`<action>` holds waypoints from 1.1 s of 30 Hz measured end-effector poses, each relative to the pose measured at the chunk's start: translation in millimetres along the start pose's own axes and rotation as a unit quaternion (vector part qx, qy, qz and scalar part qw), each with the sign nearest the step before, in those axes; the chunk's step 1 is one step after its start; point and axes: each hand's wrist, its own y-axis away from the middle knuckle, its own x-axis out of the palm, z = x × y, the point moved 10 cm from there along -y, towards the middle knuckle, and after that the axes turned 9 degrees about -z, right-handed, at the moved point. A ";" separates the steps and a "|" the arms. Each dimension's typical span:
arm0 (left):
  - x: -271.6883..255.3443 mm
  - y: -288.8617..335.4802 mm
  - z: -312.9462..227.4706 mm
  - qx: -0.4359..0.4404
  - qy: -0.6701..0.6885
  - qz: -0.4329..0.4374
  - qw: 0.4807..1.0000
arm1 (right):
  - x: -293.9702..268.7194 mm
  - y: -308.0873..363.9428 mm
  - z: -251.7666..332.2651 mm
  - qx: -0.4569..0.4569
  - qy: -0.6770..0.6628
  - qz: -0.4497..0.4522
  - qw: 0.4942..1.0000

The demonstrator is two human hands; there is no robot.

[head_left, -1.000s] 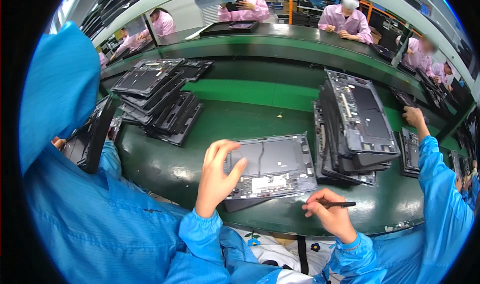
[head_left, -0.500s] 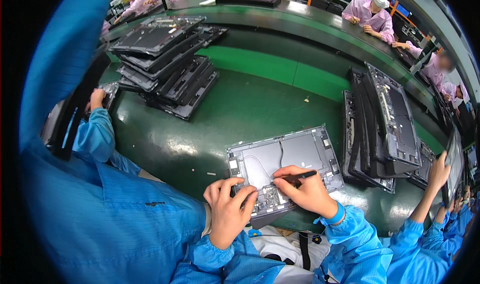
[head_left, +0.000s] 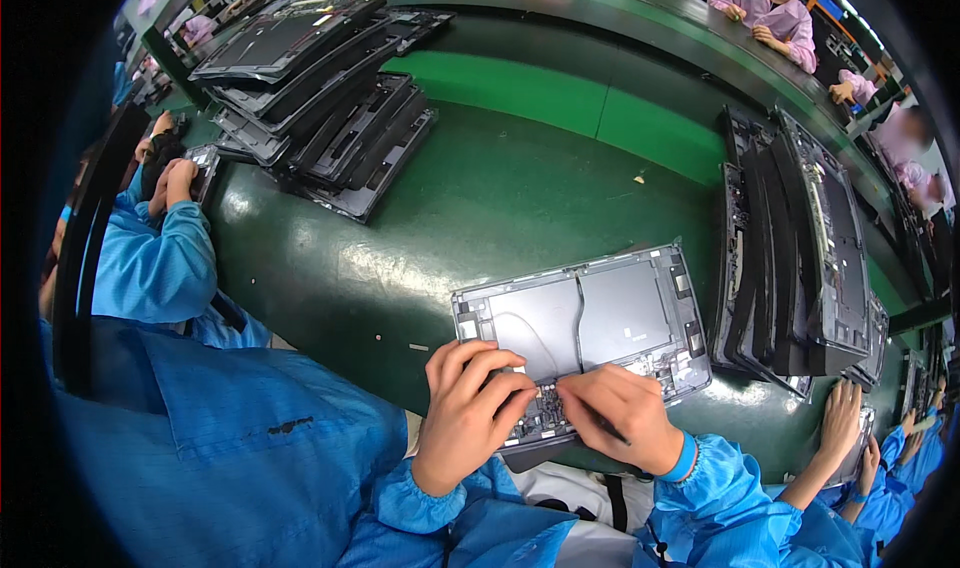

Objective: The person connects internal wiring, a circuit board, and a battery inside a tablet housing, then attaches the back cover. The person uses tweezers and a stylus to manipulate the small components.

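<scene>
An opened grey laptop base (head_left: 625, 303) lies on the green table in front of me, its inside facing up. A black cable (head_left: 580, 318) runs down between its flat panels to a small circuit board (head_left: 545, 418) along the near edge. My left hand (head_left: 470, 408) rests over the board's left part, thumb and forefinger pinched; what they hold, if anything, is hidden. My right hand (head_left: 630, 418) is closed around a thin black pen-like tool (head_left: 612, 431), mostly covered by the fingers. Its fingertips touch the board near the cable's lower end.
A tall, uneven stack of laptop bases (head_left: 300, 88) stands at the far left. Another stack (head_left: 790, 248) leans on edge at the right. Co-workers in blue sleeves (head_left: 160, 258) work on both sides; people in pink (head_left: 770, 13) sit across the bench. Small scraps dot the table.
My right hand has rolled over and moved slightly down, so the black tool now points down under the palm. My left fingers have shifted slightly right. The view has shifted a little.
</scene>
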 end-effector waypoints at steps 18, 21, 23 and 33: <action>3.4 -4.0 3.5 -0.021 0.014 -0.019 0.999 | 5.1 -1.1 6.2 -0.067 -0.005 0.031 0.997; 0.0 -0.7 3.9 -0.019 0.011 -0.017 1.000 | 4.9 -2.6 9.4 -0.060 0.019 0.015 0.998; 0.2 0.4 3.5 -0.015 0.013 -0.013 1.000 | 2.2 -0.5 5.2 -0.038 0.040 -0.008 0.998; -3.8 -10.8 6.9 -0.036 0.001 0.018 0.999 | 4.4 -3.1 -2.1 0.036 0.039 -0.004 0.999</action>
